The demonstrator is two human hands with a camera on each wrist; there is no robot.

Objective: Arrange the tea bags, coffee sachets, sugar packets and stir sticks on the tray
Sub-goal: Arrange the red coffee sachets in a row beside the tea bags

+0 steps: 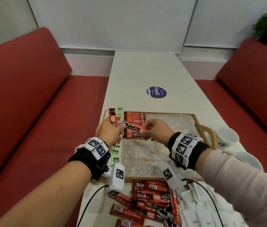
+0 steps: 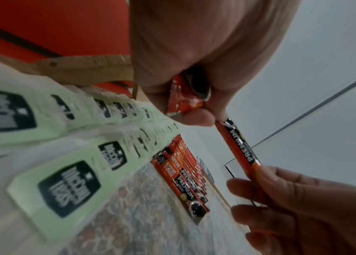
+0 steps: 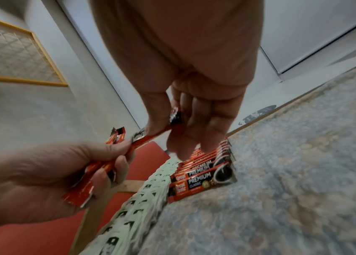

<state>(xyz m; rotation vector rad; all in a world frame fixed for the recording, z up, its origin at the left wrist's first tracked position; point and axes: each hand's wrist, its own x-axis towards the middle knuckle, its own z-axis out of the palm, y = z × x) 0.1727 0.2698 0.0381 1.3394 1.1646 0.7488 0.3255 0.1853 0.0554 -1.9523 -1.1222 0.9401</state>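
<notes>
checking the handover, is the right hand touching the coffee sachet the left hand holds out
Touching. The right wrist view shows the right hand pinching the coffee sachet between thumb and fingers; the left hand grips its other end.

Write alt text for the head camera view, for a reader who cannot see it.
Over a wooden tray, the left hand and right hand each pinch one end of a red coffee sachet, and the left hand also grips a bundle of spare sachets. Green tea bags and a row of coffee sachets already lie on the tray; loose sachets and sugar packets wait on the table.
</notes>
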